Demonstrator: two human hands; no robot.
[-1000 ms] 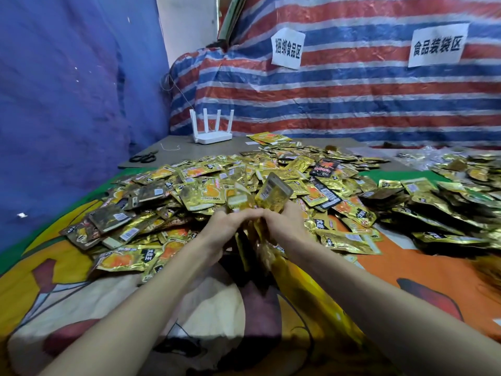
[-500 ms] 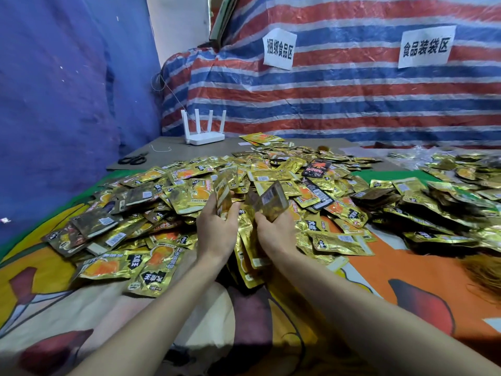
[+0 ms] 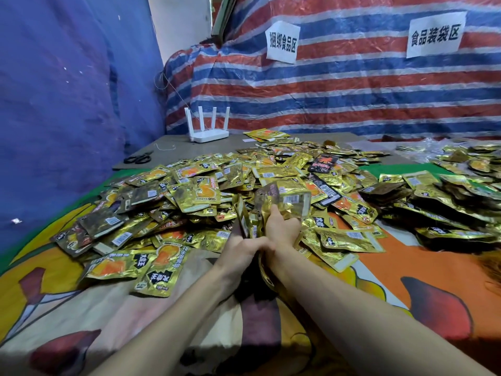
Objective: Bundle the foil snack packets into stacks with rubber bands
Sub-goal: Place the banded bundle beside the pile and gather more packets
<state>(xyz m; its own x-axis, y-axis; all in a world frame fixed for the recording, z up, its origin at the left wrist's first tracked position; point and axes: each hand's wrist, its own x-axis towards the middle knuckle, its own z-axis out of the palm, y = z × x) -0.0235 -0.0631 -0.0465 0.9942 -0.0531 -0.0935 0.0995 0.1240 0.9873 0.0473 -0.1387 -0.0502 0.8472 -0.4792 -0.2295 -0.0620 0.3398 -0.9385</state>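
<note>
Closer together now, left hand and right hand both grip one gold foil packet stack. No rubber band shows yet.

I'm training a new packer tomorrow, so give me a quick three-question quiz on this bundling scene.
1. True or false: the scissors lie left of the router.
2. What does the right hand grip? A) packets B) scissors C) a rubber band
3. How many paper signs hang on the striped tarp?
Key: 1 true; 2 A; 3 two.
</note>
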